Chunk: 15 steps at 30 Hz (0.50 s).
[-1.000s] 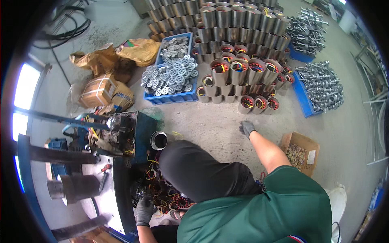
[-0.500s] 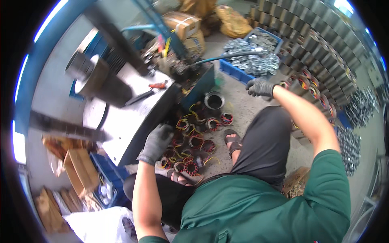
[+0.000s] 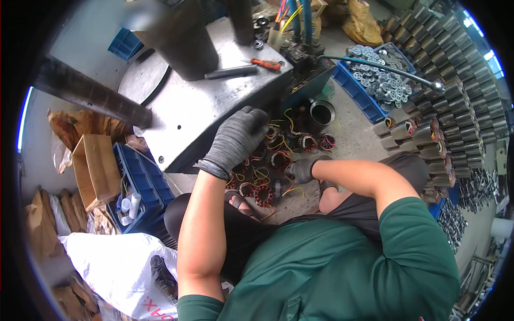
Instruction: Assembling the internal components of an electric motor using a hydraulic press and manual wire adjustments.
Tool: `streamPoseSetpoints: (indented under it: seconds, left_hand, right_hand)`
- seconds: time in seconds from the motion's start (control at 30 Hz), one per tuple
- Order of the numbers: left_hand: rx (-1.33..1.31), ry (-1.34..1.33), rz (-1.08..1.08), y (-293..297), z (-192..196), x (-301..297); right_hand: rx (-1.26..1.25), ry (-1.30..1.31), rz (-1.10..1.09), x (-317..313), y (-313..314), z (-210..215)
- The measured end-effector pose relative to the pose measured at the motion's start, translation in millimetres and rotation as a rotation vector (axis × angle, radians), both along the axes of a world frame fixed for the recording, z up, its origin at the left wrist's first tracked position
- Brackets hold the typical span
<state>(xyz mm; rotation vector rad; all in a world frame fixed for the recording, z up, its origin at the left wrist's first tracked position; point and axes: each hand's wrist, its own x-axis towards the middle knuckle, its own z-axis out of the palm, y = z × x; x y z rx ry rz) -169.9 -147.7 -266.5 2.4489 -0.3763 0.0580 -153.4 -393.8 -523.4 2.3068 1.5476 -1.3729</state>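
Observation:
Both my hands wear grey knit gloves. Beside the front edge of the metal worktable (image 3: 198, 104), my left hand (image 3: 238, 140) hangs over the parts on the floor. Its fingers curl under, and their inner side is hidden. Low between my knees, my right hand (image 3: 301, 170) reaches in at the right side of a cluster of wound stator rings with red coils and yellow leads. Its fingers are bent, and whatever they hold is hidden. One stator (image 3: 263, 196) lies in front of it, another stator (image 3: 307, 142) farther back. An open metal cylinder (image 3: 322, 113) stands behind them.
On the worktable stand a dark thick cylinder (image 3: 184, 51) and an orange-handled tool (image 3: 266, 65). A long lever (image 3: 391, 68) crosses a blue crate (image 3: 360, 99) of metal discs. Metal sleeves (image 3: 455, 109) are stacked at right. Blue bins (image 3: 142, 174) and a white sack (image 3: 115, 267) lie left.
My right hand has come down and left from beside the stacked sleeves to the stators. My left hand has moved slightly right and up. The view has shifted, bringing the worktable nearer the middle.

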Motion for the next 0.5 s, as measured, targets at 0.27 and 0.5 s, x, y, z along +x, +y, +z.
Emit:
streamPoseSetpoints:
  seconds: [0.27,0.5]
  left_hand:
    - [0.077,-0.011,0.043,6.0,4.7,-25.8]
    - [0.091,-0.033,0.037,19.7,-7.8,-35.8]
  right_hand:
    - [0.318,-0.350,0.393,-57.3,64.9,-31.9]
    - [0.271,-0.397,0.756,-59.3,98.3,-31.3]
